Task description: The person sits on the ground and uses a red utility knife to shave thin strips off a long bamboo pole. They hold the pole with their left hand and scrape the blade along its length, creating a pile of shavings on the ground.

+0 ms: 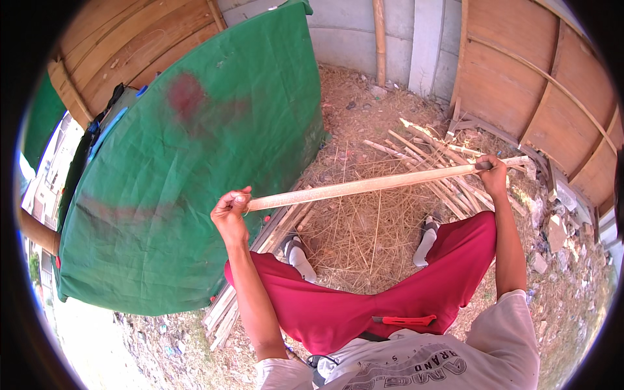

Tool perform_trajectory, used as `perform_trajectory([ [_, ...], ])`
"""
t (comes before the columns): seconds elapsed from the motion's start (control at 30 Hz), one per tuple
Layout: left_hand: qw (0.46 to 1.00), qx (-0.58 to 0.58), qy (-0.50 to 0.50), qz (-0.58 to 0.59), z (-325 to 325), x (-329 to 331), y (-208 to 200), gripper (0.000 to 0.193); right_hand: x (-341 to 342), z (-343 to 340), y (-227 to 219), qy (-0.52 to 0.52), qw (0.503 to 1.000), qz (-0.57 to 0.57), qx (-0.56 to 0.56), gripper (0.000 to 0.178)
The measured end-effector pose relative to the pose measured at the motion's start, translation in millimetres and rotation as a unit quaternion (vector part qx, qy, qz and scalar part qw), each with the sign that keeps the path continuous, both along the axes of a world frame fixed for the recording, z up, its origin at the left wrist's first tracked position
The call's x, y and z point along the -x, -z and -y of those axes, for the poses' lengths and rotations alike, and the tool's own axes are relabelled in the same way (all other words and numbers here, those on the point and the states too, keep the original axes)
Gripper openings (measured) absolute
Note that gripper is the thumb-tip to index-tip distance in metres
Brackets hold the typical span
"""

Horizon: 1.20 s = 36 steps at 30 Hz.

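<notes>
A long, flat, pale strip of split bamboo point(364, 186) spans the space in front of me, tilted a little up toward the right. Its left end is pinched between the thumb and fingers of my left hand point(231, 207). At the other end, the fingers of my right hand point(495, 174) are closed round the strip, beside a small dark piece point(483, 166) that I cannot make out clearly. A red box cutter point(406, 320) rests at my waist, over my dark red trousers point(351, 302).
Loose bamboo strips point(448, 172) are piled ahead on the right, and more strips point(224, 312) lie by my left leg. Shavings point(354, 240) cover the ground between my feet. A green tarp point(195, 156) stands at left; wooden panels point(559, 84) and rubble point(556, 234) are at right.
</notes>
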State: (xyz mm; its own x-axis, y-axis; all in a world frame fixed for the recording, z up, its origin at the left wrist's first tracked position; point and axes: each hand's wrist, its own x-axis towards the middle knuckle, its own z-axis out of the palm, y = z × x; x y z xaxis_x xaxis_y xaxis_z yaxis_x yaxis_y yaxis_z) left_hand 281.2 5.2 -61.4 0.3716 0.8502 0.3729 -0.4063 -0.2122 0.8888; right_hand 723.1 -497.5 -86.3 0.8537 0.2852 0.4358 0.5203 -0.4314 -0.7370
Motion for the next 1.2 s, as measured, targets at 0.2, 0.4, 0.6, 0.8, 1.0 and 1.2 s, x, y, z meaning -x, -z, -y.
perform_trajectory([
  [0.2, 0.993, 0.077, 0.021, 0.086, -11, 10, 5, 0.004, -1, -3, 1, 0.001, 1.000, 0.005, -0.008, 0.019],
  [0.4, 0.982, 0.115, 0.057, 0.138, -16, 14, 10, 0.006, 1, -3, -1, -0.017, 1.000, 0.003, -0.025, 0.022],
  [0.6, 0.974, 0.135, 0.077, 0.165, -20, 19, 13, 0.005, 5, -7, -4, -0.024, 0.999, -0.010, -0.025, 0.023],
  [0.8, 0.962, 0.183, 0.094, 0.179, -28, 26, 14, 0.005, -3, -1, 0, -0.015, 0.999, -0.035, 0.015, 0.023],
  [1.0, 0.992, 0.093, -0.003, 0.084, -13, 21, 2, 0.006, -3, -1, 4, 0.009, 0.990, 0.102, 0.102, 0.026],
  [1.2, 0.896, -0.229, -0.132, -0.356, 19, -8, 10, 0.012, -9, 4, 6, 0.060, 0.996, 0.037, 0.060, 0.026],
])
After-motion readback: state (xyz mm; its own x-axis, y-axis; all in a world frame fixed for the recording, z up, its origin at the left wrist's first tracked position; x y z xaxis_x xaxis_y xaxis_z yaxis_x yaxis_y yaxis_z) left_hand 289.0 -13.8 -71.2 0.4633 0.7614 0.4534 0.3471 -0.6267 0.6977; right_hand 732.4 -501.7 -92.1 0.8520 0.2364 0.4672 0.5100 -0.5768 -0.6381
